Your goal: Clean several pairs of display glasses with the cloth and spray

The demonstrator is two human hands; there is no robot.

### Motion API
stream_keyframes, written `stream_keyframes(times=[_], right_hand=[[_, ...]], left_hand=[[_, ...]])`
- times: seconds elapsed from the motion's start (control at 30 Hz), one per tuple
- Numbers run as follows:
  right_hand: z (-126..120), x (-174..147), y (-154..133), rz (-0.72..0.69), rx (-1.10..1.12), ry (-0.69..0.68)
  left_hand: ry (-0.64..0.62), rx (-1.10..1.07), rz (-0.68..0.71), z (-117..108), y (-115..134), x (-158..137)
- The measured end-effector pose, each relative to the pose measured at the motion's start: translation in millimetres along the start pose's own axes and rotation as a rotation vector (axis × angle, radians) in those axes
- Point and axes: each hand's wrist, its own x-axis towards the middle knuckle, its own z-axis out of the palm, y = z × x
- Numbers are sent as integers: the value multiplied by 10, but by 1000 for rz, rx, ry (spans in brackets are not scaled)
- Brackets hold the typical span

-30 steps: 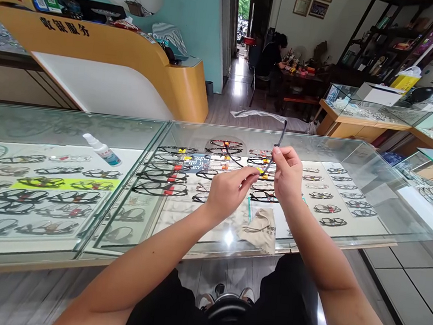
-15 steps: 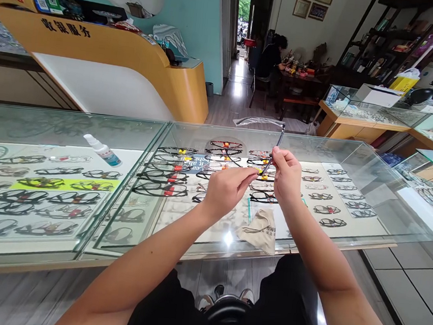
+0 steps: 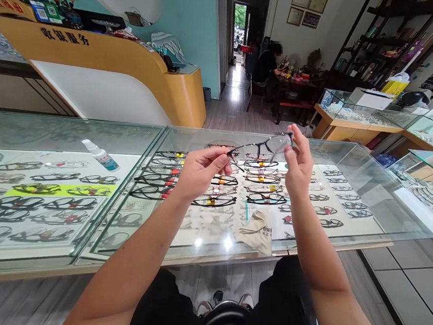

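A pair of dark-framed glasses is held up between my hands, above the glass display case. My left hand pinches the frame's left end with thumb and fingers. At its other end, my right hand grips the frame near the hinge, thumb in front and fingers behind. The lenses face me at a slant, tilted up to the right. Below my right hand, a beige cleaning cloth lies crumpled on the glass top. A white spray bottle lies tilted to the left of my left hand.
Under the glass of the display case sit several rows of glasses. A yellow-topped cashier counter stands beyond on the left. Farther back, a person sits at a dark table. More display cases stand on the right.
The glasses have turned from edge-on to nearly facing me. My hands have moved apart, the left one leftward and the right one up and right, now at opposite ends of the frame.
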Motion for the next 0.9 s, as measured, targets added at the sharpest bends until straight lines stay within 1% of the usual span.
stream_keyframes(times=[0.07,0.13,0.3,0.4,0.47,0.57,0.67,0.77,0.83,0.9], right_hand=[[32,-19,-31,7,2,-21],[58,-43,-38,33,15,-28],[93,-100,-22,103,42,-59],[128,-128,-26,34,-9,-122],[159,-140,-33,-34,-47,-149],[200,-127,-86,-89,-100,-124],[223,-38,-241,-107,-142,-88],[231,158,-503,-148,-157,-56],[236,333,-708,-190,-157,-27],[251,511,-908,-236,-150,15]], left_hand=[[-22,-2,-4,-29,7,8],[-19,-7,-3,-50,-8,11],[73,-17,44,-63,-81,26],[128,30,89,-44,-128,28],[177,113,134,-30,-154,16],[236,269,234,-20,-129,-2],[298,413,400,-23,33,39],[382,513,572,-20,317,176],[406,532,636,-2,531,301],[420,508,665,35,724,424]])
